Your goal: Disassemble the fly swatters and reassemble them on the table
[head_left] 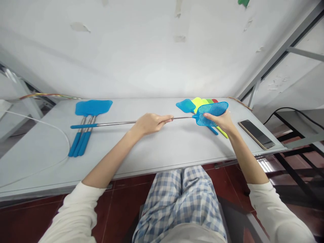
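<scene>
A blue fly swatter (212, 109) with a perforated head and a long metal rod is held level above the table. My left hand (153, 123) is closed around the middle of its rod. Its head is gripped by my right hand (221, 120), thumb on the near face and fingers hidden behind. The blue handle points left, over a group of shorter blue fly swatters (93, 107) lying side by side. Behind the held head lie more fly swatters: a blue one (186, 105), yellow ones (198, 102), and green and red ones partly covered.
A smartphone (257, 134) rests on the right part of the grey table (152, 148). A white cable (59, 130) curves across the left side. The white wall (152, 50) rises behind, with metal frames at both sides.
</scene>
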Motion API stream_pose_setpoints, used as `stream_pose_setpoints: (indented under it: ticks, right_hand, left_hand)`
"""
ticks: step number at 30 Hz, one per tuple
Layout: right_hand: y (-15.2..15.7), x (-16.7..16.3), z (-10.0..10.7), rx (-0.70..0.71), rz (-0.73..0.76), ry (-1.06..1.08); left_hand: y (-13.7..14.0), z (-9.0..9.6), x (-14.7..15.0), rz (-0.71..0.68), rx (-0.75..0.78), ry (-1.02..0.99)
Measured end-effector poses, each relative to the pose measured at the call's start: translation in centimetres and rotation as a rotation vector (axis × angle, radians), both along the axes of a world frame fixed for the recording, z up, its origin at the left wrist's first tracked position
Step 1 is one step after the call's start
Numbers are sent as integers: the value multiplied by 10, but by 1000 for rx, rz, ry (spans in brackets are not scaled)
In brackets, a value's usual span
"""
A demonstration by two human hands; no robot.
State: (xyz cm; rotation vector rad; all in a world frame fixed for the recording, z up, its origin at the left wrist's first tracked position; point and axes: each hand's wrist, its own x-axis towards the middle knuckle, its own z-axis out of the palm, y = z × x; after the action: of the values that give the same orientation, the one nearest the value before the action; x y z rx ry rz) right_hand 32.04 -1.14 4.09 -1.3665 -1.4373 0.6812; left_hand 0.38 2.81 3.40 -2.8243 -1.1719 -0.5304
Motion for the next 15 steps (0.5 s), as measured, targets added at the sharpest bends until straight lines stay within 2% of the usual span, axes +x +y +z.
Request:
stream_pose_setpoints:
  ticks: [2, 3, 6, 7, 8, 9, 12, 15]
  right_hand:
    - [-1, 0, 3, 85, -8, -93]
    - [-4, -3, 6, 169, -57, -168]
    - [-13, -28, 12, 507, -328, -498]
    - [-15, -42, 12, 590, -359, -625]
    - [-15, -57, 11, 639, -321, -745]
    - [-12, -71, 9, 642, -203, -856]
    - [8, -98, 0, 548, 107, -1055]
    - [33, -84, -5, 504, 152, -1143]
  left_hand:
    - [-1, 6, 1, 61, 55, 20]
    - [-2, 9, 3, 87, 70, 32]
    - [-7, 16, 13, 128, 68, 74]
    - [-9, 18, 19, 130, 58, 84]
    - [-11, 19, 25, 130, 48, 88]
    - [-12, 21, 30, 129, 37, 89]
    - [-13, 25, 37, 125, -4, 83]
    - [-10, 25, 22, 181, -36, 120]
